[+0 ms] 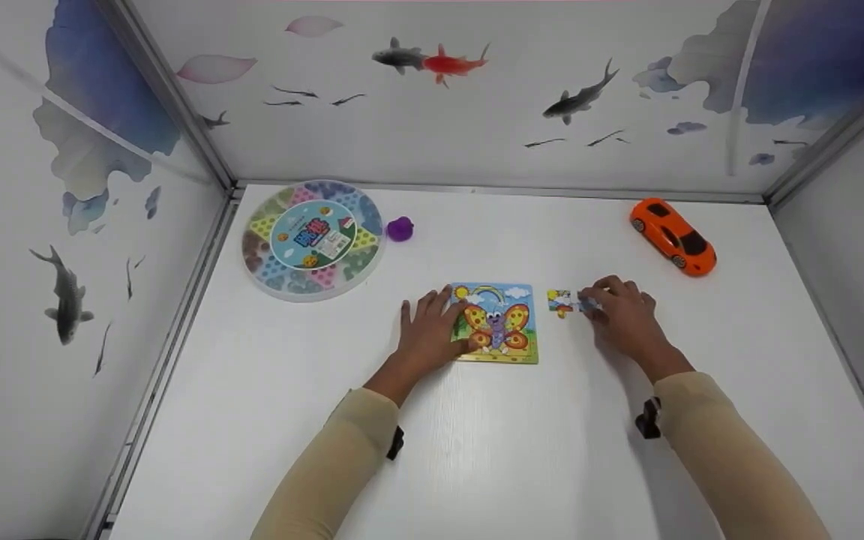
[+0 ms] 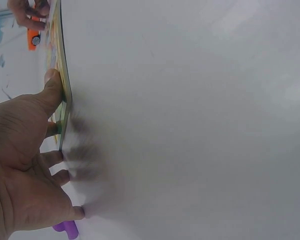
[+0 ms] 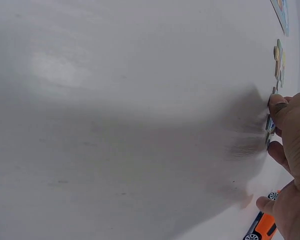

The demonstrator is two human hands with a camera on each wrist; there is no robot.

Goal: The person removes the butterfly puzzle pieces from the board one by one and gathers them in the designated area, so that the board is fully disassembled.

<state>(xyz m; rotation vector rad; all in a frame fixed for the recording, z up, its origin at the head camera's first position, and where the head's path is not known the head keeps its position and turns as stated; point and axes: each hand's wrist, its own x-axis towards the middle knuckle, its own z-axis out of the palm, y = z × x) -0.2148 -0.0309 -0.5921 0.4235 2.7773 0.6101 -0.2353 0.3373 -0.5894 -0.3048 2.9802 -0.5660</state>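
Observation:
A square puzzle board (image 1: 511,341) with a butterfly, sun and rainbow picture lies flat on the white table. My left hand (image 1: 430,330) rests at its left side, thumb on the lower part of the board (image 2: 61,102) and the other fingers spread toward the upper left edge. Right of the board lies a loose puzzle piece (image 1: 559,300) with yellow, white and red on it. My right hand (image 1: 627,315) pinches a bluish puzzle piece (image 1: 588,302) beside it, fingertips close to the table. Its fingers partly hide that piece.
A round, colourful flat case (image 1: 313,289) lies at the back left, with a small purple object (image 1: 400,229) beside it. An orange toy car (image 1: 673,236) stands at the back right. Printed panels (image 1: 469,127) with fish wall in the table's back and sides.

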